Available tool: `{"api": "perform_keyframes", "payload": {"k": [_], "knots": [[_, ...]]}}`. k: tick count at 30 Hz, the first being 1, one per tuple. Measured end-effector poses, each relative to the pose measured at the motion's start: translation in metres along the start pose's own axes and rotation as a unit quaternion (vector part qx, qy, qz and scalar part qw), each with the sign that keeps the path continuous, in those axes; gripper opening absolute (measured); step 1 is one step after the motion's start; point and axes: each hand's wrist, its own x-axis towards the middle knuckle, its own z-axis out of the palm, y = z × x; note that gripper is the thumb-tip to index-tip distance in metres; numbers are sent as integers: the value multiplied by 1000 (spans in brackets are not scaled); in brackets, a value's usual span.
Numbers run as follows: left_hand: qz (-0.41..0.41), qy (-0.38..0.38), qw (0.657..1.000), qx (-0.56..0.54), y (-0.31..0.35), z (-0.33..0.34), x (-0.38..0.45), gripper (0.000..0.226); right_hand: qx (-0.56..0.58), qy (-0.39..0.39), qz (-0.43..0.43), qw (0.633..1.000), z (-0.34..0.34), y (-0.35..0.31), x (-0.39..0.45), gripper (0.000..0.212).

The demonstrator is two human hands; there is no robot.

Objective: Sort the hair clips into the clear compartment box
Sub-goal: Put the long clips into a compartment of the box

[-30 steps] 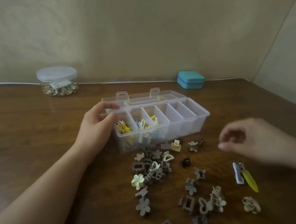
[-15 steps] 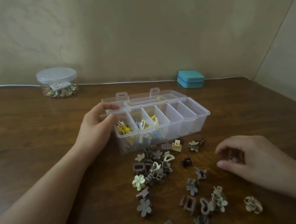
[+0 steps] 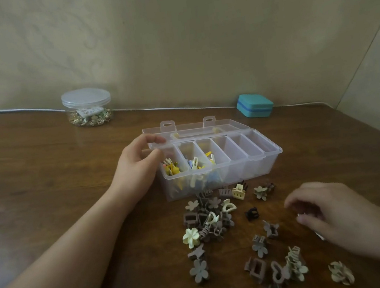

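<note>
Hair clips [image 3: 208, 221] scattered between hands, left hand [image 3: 136, 167] gripping box [image 3: 254, 164] end, right hand [image 3: 326, 217] curled, hold unclear

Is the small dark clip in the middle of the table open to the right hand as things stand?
Probably yes. The dark clip lies alone on bare table, and nothing stands between it and the right hand, though those fingers already seem to hold something.

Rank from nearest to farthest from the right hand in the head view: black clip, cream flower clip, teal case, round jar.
From the right hand:
1. Black clip, just to its left on the table.
2. Cream flower clip, further left, at the pile's left edge.
3. Teal case, at the back by the wall.
4. Round jar, back left corner.
</note>
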Motion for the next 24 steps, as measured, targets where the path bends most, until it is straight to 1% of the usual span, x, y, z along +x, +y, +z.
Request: {"api": "perform_keyframes", "payload": {"k": [2,4,7,8,10,12,14,15,18,19,22,24], "knots": [[-3,-4,1000,-4,0,0,0,25,-4,-5,-3,1000,-11,-5,6,39],[-2,-6,1000,-9,1,0,-1,26,17,36,-10,999,-27,-13,21,38],[0,-6,1000,-16,1,1,-1,31,125,147,-48,980,-51,-32,60,22],[0,-6,1000,-15,1,1,-1,30,163,166,-59,971,-55,-41,76,19],[3,-5,1000,-15,0,0,-1,25,209,172,-76,960,-54,-58,109,16],[4,-4,1000,-15,-1,-1,0,23,202,160,-81,963,-44,-69,135,16],[2,-6,1000,-13,-1,-2,0,24,173,145,-84,970,-33,-73,147,12],[1,-8,1000,-12,-1,-2,0,25,158,153,-93,971,-30,-72,146,10],[-3,-12,1000,-11,0,-2,-1,30,138,225,-119,957,-36,-62,120,7],[-4,-14,1000,-10,0,-2,-1,31,129,230,-116,958,-39,-55,104,7],[-3,-14,1000,-7,-1,-2,0,30,63,177,-65,980,-39,-23,49,16],[-1,-10,1000,-4,-2,-1,0,27,55,146,-13,988,-30,0,16,19]]}}
